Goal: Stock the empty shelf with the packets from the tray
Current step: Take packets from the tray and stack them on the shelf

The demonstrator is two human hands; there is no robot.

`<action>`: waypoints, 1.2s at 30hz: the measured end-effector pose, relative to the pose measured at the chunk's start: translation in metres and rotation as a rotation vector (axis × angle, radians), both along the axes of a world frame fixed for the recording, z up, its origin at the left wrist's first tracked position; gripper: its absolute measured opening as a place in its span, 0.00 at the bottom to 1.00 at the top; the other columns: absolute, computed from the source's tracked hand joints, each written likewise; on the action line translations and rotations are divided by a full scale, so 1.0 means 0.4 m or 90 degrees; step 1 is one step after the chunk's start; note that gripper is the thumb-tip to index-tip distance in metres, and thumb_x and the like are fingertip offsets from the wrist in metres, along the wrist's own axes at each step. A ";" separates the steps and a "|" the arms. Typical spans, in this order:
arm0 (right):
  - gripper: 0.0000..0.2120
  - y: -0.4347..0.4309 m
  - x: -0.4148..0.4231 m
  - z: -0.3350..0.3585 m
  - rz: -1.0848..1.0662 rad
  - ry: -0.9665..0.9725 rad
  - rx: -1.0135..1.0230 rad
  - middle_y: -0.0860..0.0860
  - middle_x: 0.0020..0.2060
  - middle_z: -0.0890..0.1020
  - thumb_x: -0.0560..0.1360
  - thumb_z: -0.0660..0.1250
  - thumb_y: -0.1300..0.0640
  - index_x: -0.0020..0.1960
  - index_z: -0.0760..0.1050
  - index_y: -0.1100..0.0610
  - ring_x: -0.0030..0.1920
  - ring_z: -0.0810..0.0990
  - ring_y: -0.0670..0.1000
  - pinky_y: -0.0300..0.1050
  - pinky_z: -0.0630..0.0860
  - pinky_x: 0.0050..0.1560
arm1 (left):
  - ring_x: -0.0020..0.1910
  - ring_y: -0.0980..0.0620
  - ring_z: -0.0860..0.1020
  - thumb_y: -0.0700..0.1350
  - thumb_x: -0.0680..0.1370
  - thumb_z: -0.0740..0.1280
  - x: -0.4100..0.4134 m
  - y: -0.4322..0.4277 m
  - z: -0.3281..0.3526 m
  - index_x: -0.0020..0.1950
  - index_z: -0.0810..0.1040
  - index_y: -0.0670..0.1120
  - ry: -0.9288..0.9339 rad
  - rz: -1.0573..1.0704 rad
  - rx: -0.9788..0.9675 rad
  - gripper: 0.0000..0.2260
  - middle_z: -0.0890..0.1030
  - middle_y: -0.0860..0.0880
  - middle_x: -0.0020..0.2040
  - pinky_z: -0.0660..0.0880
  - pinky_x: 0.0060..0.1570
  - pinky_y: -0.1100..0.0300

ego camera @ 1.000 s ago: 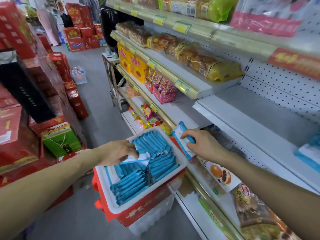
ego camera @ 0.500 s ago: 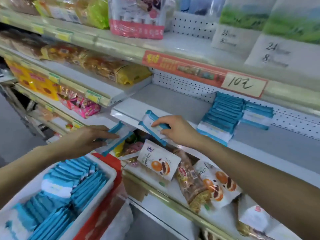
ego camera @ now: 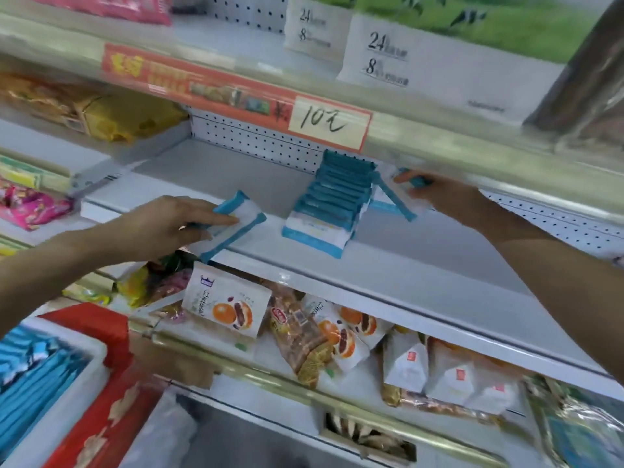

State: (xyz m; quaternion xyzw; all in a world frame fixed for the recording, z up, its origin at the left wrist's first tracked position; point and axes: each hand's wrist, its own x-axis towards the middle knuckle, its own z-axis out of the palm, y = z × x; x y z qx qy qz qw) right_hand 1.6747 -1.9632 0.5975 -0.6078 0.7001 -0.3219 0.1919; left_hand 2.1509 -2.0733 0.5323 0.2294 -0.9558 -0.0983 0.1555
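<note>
Early on: one packet row (ego camera: 329, 204) standing on shelf (ego camera: 439, 265), tray (ego camera: 96, 358) holding many more. Left hand (ego camera: 169, 228) fingers (ego camera: 209, 216) clamping a packet (ego camera: 241, 219) at shelf edge; right hand (ego camera: 449, 201) pinching another packet (ego camera: 393, 197) beside the row.

Left grip (ego camera: 169, 228), right grip (ego camera: 445, 197): both outstretched, pinching.

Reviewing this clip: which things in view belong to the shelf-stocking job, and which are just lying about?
Job: left hand, gripping a blue packet; right hand, holding a second packet; stocked row; shelf; tray; tray packets.
Lying about: orange pastry bag; pink sweets; price sign; yellow bags.
</note>
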 end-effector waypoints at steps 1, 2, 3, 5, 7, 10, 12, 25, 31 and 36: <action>0.17 0.002 -0.031 -0.004 0.000 0.029 0.013 0.48 0.60 0.75 0.81 0.61 0.73 0.64 0.78 0.59 0.46 0.77 0.27 0.20 0.67 0.41 | 0.52 0.57 0.75 0.37 0.79 0.70 -0.011 0.001 0.001 0.72 0.76 0.58 0.002 0.001 0.001 0.24 0.75 0.66 0.57 0.70 0.49 0.63; 0.19 -0.005 -0.066 -0.013 -0.002 0.047 0.029 0.50 0.59 0.75 0.80 0.61 0.73 0.62 0.81 0.56 0.41 0.76 0.25 0.21 0.67 0.38 | 0.51 0.58 0.75 0.37 0.79 0.70 -0.019 0.002 -0.001 0.72 0.76 0.57 0.000 0.001 0.003 0.24 0.75 0.66 0.57 0.70 0.49 0.67; 0.21 -0.008 -0.089 -0.019 0.002 0.074 0.050 0.51 0.58 0.76 0.80 0.62 0.72 0.57 0.83 0.49 0.40 0.76 0.28 0.22 0.68 0.38 | 0.50 0.60 0.73 0.37 0.79 0.70 -0.027 0.003 -0.005 0.72 0.77 0.57 -0.005 -0.003 0.002 0.24 0.74 0.69 0.57 0.69 0.49 0.72; 0.22 -0.016 -0.133 -0.038 0.003 0.141 0.097 0.53 0.59 0.78 0.79 0.64 0.70 0.55 0.83 0.44 0.47 0.76 0.39 0.24 0.68 0.39 | 0.49 0.63 0.70 0.37 0.80 0.69 -0.037 0.005 -0.013 0.72 0.76 0.56 -0.023 -0.011 -0.004 0.24 0.71 0.73 0.56 0.67 0.50 0.76; 0.17 -0.037 -0.159 -0.061 0.007 0.177 0.099 0.55 0.60 0.80 0.77 0.66 0.70 0.58 0.84 0.54 0.50 0.74 0.49 0.25 0.67 0.38 | 0.49 0.62 0.70 0.39 0.81 0.67 -0.035 0.010 -0.014 0.73 0.75 0.57 -0.042 -0.015 -0.009 0.22 0.71 0.73 0.55 0.68 0.48 0.72; 0.18 -0.076 -0.168 -0.099 0.007 0.184 0.110 0.55 0.53 0.84 0.77 0.67 0.70 0.52 0.85 0.49 0.38 0.75 0.43 0.31 0.66 0.31 | 0.49 0.57 0.72 0.39 0.82 0.66 -0.025 0.011 -0.003 0.74 0.74 0.59 -0.049 0.015 -0.003 0.23 0.76 0.63 0.56 0.69 0.48 0.63; 0.17 -0.099 -0.162 -0.107 0.026 0.169 0.113 0.57 0.51 0.84 0.78 0.65 0.71 0.55 0.85 0.53 0.31 0.73 0.38 0.29 0.64 0.28 | 0.49 0.54 0.73 0.40 0.81 0.67 -0.019 0.011 0.008 0.73 0.74 0.58 -0.055 0.032 -0.006 0.23 0.78 0.58 0.56 0.70 0.47 0.61; 0.16 -0.247 -0.250 -0.183 0.044 0.230 0.126 0.48 0.66 0.78 0.82 0.63 0.57 0.67 0.78 0.45 0.64 0.77 0.57 0.33 0.69 0.48 | 0.47 0.59 0.70 0.36 0.79 0.68 -0.021 -0.011 0.024 0.73 0.75 0.58 -0.074 0.078 -0.011 0.26 0.74 0.69 0.57 0.70 0.42 0.64; 0.16 -0.243 -0.244 -0.192 0.050 0.245 0.102 0.51 0.66 0.78 0.82 0.63 0.55 0.68 0.76 0.46 0.64 0.77 0.57 0.41 0.66 0.56 | 0.52 0.55 0.74 0.34 0.77 0.70 -0.074 -0.030 0.049 0.72 0.76 0.55 -0.059 0.056 0.010 0.26 0.80 0.53 0.61 0.73 0.46 0.61; 0.14 -0.204 -0.232 -0.185 0.017 0.237 0.029 0.49 0.64 0.79 0.82 0.65 0.54 0.66 0.78 0.46 0.58 0.78 0.53 0.39 0.66 0.53 | 0.56 0.46 0.78 0.45 0.80 0.65 -0.158 -0.039 0.088 0.72 0.76 0.55 -0.005 0.051 -0.001 0.20 0.78 0.50 0.65 0.79 0.52 0.46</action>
